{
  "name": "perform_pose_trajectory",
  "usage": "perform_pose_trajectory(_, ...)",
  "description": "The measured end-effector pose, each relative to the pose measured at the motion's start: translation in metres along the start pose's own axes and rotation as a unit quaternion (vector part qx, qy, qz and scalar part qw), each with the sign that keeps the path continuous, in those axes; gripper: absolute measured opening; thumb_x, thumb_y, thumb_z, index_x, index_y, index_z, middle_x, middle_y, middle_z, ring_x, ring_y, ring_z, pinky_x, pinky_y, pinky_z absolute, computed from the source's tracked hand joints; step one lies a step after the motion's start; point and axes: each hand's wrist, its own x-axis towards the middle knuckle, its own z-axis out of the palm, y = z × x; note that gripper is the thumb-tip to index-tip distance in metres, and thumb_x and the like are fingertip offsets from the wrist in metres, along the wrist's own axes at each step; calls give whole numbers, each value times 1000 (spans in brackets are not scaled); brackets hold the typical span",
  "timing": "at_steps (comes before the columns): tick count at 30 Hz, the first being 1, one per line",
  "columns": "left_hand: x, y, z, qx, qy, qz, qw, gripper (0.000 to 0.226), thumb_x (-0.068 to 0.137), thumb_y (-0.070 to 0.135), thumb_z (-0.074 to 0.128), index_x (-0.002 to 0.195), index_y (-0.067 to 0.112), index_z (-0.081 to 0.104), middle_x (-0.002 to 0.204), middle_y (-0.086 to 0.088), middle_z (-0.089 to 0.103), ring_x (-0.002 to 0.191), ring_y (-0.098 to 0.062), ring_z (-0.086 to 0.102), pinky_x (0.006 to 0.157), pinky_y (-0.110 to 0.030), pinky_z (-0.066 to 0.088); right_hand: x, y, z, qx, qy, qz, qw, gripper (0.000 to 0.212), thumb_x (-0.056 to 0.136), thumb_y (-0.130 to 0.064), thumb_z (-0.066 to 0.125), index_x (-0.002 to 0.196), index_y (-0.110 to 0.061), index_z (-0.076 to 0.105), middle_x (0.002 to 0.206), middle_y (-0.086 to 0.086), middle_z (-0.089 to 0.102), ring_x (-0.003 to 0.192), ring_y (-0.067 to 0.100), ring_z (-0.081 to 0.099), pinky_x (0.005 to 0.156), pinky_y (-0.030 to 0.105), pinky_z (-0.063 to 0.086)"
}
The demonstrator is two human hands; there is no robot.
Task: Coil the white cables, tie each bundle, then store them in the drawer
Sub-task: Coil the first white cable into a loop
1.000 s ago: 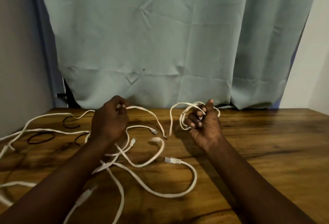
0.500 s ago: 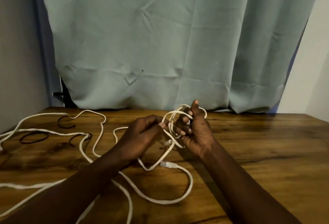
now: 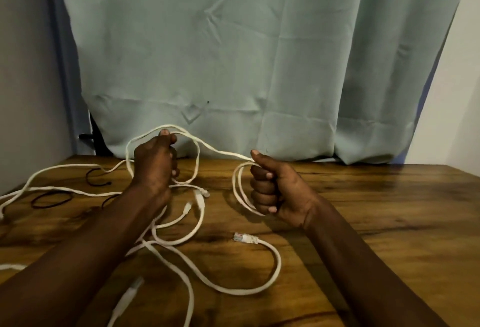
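- R hand (image 3: 275, 191): fist curled round a small coil (image 3: 239, 194) of a few turns, thumb pressing the strand on top. It sits at abt 3 o'clock of the tangle, just above the table (image 3: 376, 209).
- L hand (image 3: 155, 168): raised at abt 11 o'clock, fingers curled round the cable (image 3: 223, 153), thumb tip pinning it on top. A wide slack loop (image 3: 196, 163) hangs round that hand.
- The cable runs hand to hand with little sag.
- Other slack sprawls from 6 to 9 o'clock. One plug (image 3: 245, 237) lies at 5 o'clock, below the R hand and apart from it.
- Black bands (image 3: 52, 200) at 9 o'clock, prob the ties, well apart from both hands. Drawer not in view.
- Step, my read: adding the next turn. Early days, nothing tied.
- To do it well:
  - bring the L hand's length over to 3 o'clock and match the turn to those already held.
  - lift the R thumb only enough to take the strand, then clamp.
  - let the cable roll in the L fingers so no twist builds.
  - watch the crossings at 6–7 o'clock. Shake slack free, don't yank, or plugs may snag.
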Motion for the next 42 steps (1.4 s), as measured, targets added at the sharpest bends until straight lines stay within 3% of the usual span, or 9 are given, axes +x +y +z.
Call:
perform_pose_trajectory(4,-1,-15,-11,248,4,192,950,25,101,32,58,84,24,75,68,6,70,62,-12,63,61,-28,45,-2,-7,2,166,-158,-39,973,45,103,-40,39,61,-26,29,46,-7,17,37,12,13,41,23,16)
perform_pose_trajectory(6,-12,-21,-17,338,-103,262,898,27,102,37,58,81,25,71,62,3,70,55,-15,67,50,-26,42,-3,-13,-2,238,-139,-115,954,41,102,-35,36,62,-26,32,48,-8,17,38,11,14,41,25,18)
perform_pose_trajectory(10,-16,-34,-12,520,-194,477,681,36,101,36,54,68,22,56,62,-1,62,62,-25,62,58,-31,24,-8,-18,-12,320,-9,-223,921,37,94,-32,44,59,-21,38,49,-8,19,40,11,17,43,25,23)
perform_pose_trajectory(19,-46,-45,11,555,-353,515,550,21,101,35,48,106,22,63,105,-3,66,94,-23,65,73,-34,49,-4,-14,-6,242,165,-309,905,34,91,-45,50,70,-20,43,60,-2,34,52,14,35,59,31,35)
perform_pose_trajectory(23,-56,-37,10,497,-380,533,569,9,94,32,57,96,27,64,93,5,69,83,-15,63,66,-22,33,5,2,0,-70,256,-301,916,41,90,-68,47,74,-31,48,66,-10,40,61,10,38,61,28,36)
perform_pose_trajectory(27,-50,-28,7,431,-361,461,686,8,88,26,65,84,32,61,81,9,68,73,-8,60,63,-23,33,5,20,4,-515,223,-191,806,55,90,-77,24,106,-26,39,86,-19,47,79,3,47,78,30,37)
perform_pose_trajectory(34,-32,-12,2,161,-329,164,916,26,86,1,73,106,16,73,63,0,68,56,-12,61,54,-19,47,13,28,18,-661,161,-211,702,69,91,-81,9,95,-29,55,84,-7,61,79,16,58,69,39,46)
perform_pose_trajectory(38,-21,-7,-2,125,-379,67,914,43,75,9,62,117,10,73,60,-8,58,46,-9,44,44,-17,32,16,28,23,-549,147,-202,798,58,103,-63,31,71,-26,61,58,-7,52,55,12,49,59,35,39)
perform_pose_trajectory(42,-23,-11,0,305,-425,228,821,26,74,20,69,99,18,75,87,-12,70,79,-26,67,70,-39,56,17,28,19,-458,137,-206,854,77,99,-69,37,69,-2,61,55,1,50,54,13,46,58,33,35)
